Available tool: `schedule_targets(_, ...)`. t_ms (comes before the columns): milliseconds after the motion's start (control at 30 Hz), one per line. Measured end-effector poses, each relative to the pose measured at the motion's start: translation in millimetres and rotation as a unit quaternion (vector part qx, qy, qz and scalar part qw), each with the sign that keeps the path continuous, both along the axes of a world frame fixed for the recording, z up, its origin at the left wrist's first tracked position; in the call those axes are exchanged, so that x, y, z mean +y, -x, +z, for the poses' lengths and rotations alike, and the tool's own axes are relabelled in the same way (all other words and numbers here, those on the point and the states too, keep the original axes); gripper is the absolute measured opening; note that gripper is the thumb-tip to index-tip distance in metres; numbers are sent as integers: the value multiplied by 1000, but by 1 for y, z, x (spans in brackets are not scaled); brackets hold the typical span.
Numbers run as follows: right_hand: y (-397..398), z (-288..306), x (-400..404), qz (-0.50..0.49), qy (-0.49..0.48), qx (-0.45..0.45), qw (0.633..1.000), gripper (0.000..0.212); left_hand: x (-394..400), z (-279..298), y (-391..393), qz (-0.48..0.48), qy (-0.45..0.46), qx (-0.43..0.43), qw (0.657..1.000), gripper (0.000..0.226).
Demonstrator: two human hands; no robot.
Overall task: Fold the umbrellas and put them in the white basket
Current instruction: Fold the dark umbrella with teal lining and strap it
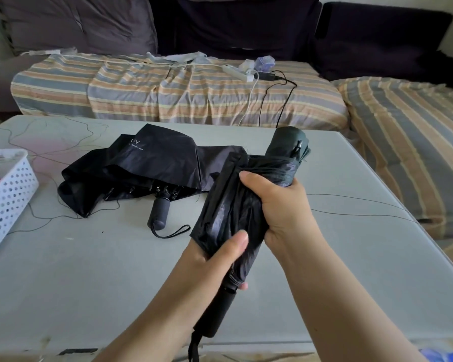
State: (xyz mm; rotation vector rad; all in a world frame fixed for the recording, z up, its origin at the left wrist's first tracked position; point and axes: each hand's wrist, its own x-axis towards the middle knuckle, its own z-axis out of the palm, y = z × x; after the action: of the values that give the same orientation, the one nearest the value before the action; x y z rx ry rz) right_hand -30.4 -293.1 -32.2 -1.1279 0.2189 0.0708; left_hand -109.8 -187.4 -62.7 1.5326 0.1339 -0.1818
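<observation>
Above the near table edge, the dark umbrella (242,220) is gripped by both closed hands, left hand (220,253) nearer its handle, right hand (280,202) mid-canopy; its long axis runs near-to-far, with the white basket (8,194) well left.

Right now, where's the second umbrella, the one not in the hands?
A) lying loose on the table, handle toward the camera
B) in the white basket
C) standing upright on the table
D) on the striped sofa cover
A: the second umbrella lies unfolded and flat on the table, its handle pointing toward the camera, while both hands grip the other umbrella; the white basket sits at the left edge.
</observation>
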Motion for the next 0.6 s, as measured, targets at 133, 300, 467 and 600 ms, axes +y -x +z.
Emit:
schedule_targets(133,3,2,0,38,-15,-28,999,28,1,-2,-3,4,68,41,997,51)
schedule_targets(300,3,3,-6,92,-57,-44,993,22,7,-5,-1,-17,130,56,990,35)
schedule_targets(467,6,6,-4,128,-99,-7,987,44,17,-2,0,-166,259,134,942,55)
schedule_targets(600,3,5,-2,105,-48,8,993,31,8,-2,3,-73,157,65,983,47)
